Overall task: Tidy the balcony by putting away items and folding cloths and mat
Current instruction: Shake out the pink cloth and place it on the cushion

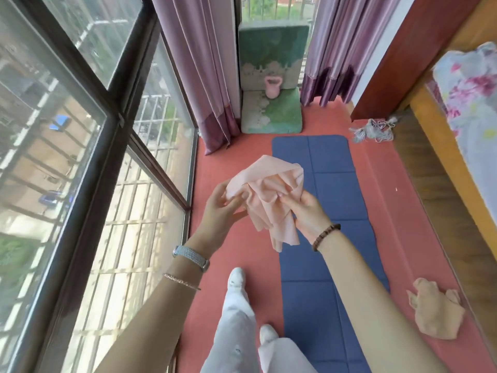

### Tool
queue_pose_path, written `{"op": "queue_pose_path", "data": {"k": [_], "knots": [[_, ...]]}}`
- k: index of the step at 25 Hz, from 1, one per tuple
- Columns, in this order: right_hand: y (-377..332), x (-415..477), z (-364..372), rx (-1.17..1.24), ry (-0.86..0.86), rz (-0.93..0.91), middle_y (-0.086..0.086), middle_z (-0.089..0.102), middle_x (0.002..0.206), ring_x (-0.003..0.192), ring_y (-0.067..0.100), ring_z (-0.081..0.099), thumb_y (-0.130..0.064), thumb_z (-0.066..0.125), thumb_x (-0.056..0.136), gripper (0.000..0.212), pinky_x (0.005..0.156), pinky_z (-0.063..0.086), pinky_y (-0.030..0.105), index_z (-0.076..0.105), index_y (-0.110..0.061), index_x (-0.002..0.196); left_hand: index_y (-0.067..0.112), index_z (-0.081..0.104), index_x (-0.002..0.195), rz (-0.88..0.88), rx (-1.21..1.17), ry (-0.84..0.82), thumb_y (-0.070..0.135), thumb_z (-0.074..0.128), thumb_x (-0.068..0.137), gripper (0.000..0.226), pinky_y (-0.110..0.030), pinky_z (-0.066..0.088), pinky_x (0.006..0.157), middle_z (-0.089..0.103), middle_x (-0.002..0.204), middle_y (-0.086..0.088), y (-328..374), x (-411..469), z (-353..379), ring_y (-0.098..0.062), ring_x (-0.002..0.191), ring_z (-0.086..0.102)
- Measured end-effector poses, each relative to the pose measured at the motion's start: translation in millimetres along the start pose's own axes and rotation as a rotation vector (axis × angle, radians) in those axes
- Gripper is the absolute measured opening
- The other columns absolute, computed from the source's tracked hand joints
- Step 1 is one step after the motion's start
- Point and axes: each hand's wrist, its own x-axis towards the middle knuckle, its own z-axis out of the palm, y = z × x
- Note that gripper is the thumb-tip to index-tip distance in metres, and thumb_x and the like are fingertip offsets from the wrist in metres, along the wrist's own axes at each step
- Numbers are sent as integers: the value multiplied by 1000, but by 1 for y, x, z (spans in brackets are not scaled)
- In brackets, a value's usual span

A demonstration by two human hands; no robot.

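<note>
Pink cloth [265, 192] is held bunched in mid-air above the blue mat [322, 211], pinched between left hand [223, 204] and right hand [306, 211]; its loose length hangs downward below them, nearer the right hand.

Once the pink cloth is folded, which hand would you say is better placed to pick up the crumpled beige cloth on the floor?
Probably the right hand: the crumpled beige cloth lies on the red floor on the person's right, beyond the blue mat. The left hand would have to cross over.
</note>
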Motion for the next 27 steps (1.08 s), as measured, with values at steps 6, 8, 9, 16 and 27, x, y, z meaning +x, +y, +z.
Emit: {"op": "queue_pose_path", "data": {"k": [6,8,9,16,27], "knots": [[-34,87,48,11,63,-5,5,71,113,113,24,65,-23,64,92,20,103,47,50,65,-16,110,6,52,128,-12,57,-28,12,67,91,40,-46,56,86,66,112,-9,53,100,-44,-23,103,65],[-39,112,60,12,84,-16,7,71,114,111,24,65,-30,66,86,28,102,47,52,65,-16,111,6,52,128,-21,70,-32,9,63,93,36,-48,56,89,66,111,-8,64,129,-52,-23,103,65],[-41,122,64,8,97,-19,8,71,113,111,24,65,-33,65,82,32,102,47,53,65,-17,110,5,52,128,-23,71,-33,8,62,93,36,-48,55,89,67,111,-8,67,140,-54,-23,103,65],[-52,187,61,13,174,-7,9,72,110,108,26,66,-50,67,66,48,98,48,57,67,-24,106,2,51,126,-53,66,-57,4,61,93,34,-42,58,83,69,104,-7,76,209,-48,-20,96,66],[-119,325,-1,55,220,-25,7,72,109,109,29,66,-37,65,76,33,99,48,55,67,-23,106,3,52,126,-64,90,-59,9,62,92,35,-49,56,90,67,109,-8,103,366,21,-23,101,65]]}}
